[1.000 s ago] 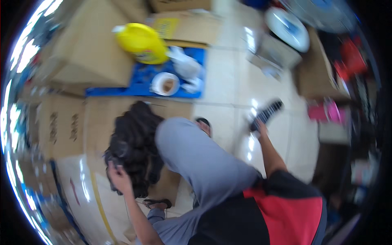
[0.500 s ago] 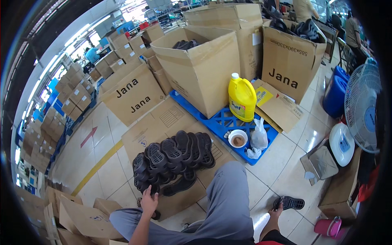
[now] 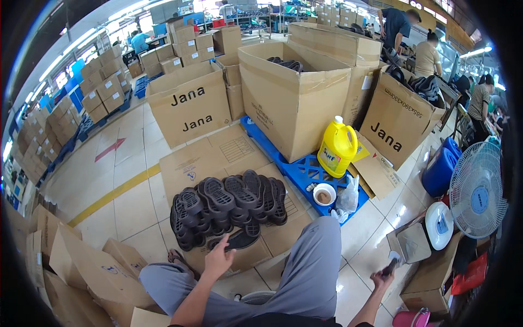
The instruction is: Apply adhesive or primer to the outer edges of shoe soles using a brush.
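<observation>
Dark brown and black shoe soles [image 3: 220,196] stand packed in a pile on flattened cardboard [image 3: 201,158] in front of me. A single loose sole [image 3: 243,238] lies flat at the pile's near side. My left hand [image 3: 218,260] is open and empty, its fingers stretched toward that loose sole; whether they touch it I cannot tell. Out to the right, over the tiles, my right hand [image 3: 382,279] grips a dark shoe sole [image 3: 390,267], tilted, blurred and pale at its upper end.
Right of the pile, a blue pallet [image 3: 272,147] bears a yellow jug [image 3: 336,147], a white cup [image 3: 324,194], a plastic bag [image 3: 347,197] and a tall carton [image 3: 294,103]. A fan [image 3: 479,191] and metal tin [image 3: 414,240] stand at right. Open cartons [image 3: 92,267] crowd the lower left.
My left hand has left the pile's near left corner and moved right, toward the loose sole. My right hand has tilted its sole up. The view has shifted, showing more of the background.
</observation>
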Demonstrator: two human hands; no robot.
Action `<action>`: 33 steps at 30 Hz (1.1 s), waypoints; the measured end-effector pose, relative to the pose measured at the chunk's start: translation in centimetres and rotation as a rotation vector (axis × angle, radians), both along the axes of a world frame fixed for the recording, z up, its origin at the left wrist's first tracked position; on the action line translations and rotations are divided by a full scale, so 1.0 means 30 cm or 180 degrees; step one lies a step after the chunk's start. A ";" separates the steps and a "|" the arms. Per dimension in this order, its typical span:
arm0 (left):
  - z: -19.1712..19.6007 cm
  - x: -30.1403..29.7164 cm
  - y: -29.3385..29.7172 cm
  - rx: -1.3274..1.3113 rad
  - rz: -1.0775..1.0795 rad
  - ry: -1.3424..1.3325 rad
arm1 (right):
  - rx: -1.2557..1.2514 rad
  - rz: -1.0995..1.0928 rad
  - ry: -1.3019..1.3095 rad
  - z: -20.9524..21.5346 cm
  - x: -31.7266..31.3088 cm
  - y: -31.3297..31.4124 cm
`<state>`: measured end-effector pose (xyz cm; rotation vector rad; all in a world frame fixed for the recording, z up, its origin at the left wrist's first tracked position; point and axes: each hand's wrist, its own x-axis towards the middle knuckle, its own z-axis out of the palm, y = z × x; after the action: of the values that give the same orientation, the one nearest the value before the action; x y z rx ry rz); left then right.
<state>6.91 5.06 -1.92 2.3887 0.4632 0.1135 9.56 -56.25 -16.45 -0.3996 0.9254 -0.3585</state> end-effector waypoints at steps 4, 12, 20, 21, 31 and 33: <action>0.057 0.026 -0.049 -0.0174 -0.0425 -0.0146 | -0.0919 0.0530 -0.0662 0.350 0.185 0.257; 0.151 0.018 -0.107 -0.2971 -0.0663 -0.0085 | -0.1512 0.3956 -0.2043 0.954 0.310 0.709; 0.233 0.031 -0.338 -0.7978 -0.2707 0.2111 | -0.2269 0.8385 -0.3767 1.184 0.364 1.049; 0.297 -0.028 -0.336 -0.7984 -0.2630 0.2099 | -0.2105 0.8919 -0.3627 1.168 0.368 1.125; 0.160 -0.190 -0.218 -0.6411 -0.0902 -0.0649 | -0.2857 0.5885 -0.2995 1.063 0.371 1.112; 0.217 -0.161 -0.217 -0.5608 0.0274 -0.0917 | -0.1963 0.5016 -0.2328 0.978 0.316 1.163</action>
<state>2.08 -1.45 4.60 0.6091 0.2782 0.0386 19.05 -21.35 12.89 -1.3032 -0.3983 0.6726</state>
